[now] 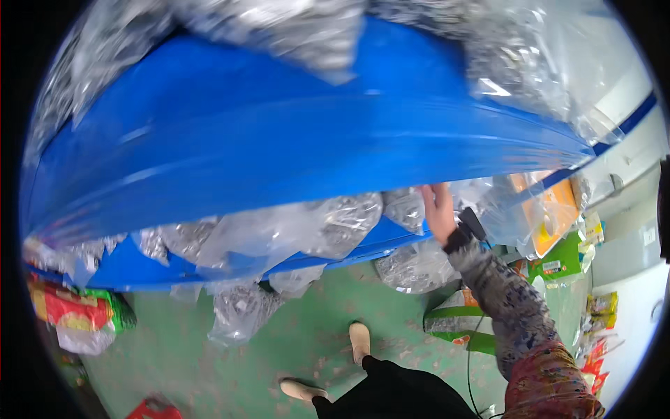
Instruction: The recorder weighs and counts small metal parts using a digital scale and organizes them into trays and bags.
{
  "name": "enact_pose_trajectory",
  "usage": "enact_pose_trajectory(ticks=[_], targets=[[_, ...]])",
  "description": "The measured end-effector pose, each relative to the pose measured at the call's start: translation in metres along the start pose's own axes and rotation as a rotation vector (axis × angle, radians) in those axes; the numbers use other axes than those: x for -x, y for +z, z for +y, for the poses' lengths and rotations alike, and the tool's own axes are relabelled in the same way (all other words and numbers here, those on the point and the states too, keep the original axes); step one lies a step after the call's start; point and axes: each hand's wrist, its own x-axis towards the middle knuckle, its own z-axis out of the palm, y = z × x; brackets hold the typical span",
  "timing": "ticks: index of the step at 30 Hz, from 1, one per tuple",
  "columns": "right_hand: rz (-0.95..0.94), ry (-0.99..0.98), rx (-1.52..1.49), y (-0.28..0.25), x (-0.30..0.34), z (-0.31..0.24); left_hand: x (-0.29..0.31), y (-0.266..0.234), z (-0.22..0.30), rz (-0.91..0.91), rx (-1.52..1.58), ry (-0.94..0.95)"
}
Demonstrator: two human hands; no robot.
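Note:
My right hand (438, 215) reaches in from the lower right, beneath the front edge of a blue upper shelf (279, 146). Its visible fingers are stretched out and slightly apart, with the tips meeting or passing behind that edge. No held object shows in it. Just beside the fingers lies a clear plastic bag (406, 208) of small grey, shiny pieces on the lower shelf; whether they touch is unclear. Another such bag (352, 223) sits to the left. A dark strap or device is around my wrist. My left hand is outside the picture.
More filled clear bags (307, 35) lie on the upper shelf, and one bag (244, 307) stands on the green floor (174, 356). An orange bin (555, 216) and a green-and-white sack (457, 321) are at the right. Red and green packages (77, 307) sit at the left.

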Motion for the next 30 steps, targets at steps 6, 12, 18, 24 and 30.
enact_pose_trajectory(ticks=[6,12,18,24,30], targets=[[-1.160,-0.569,0.378,0.095,0.104,-0.100,0.009,0.010,0.008,-0.063,-0.012,0.139],[-0.980,-1.023,0.580,0.240,0.088,-0.105,0.017,-0.024,0.017,0.038,0.078,0.115],[-0.604,0.089,0.510,0.237,-0.013,-0.098,0.022,-0.069,0.019,0.103,0.246,0.148],[-0.061,-0.195,0.561,0.116,-0.073,0.011,0.025,-0.055,0.032,0.028,0.199,0.193],[0.122,-0.107,0.516,0.125,-0.099,0.001,0.019,-0.063,0.031,0.016,0.202,0.150]])
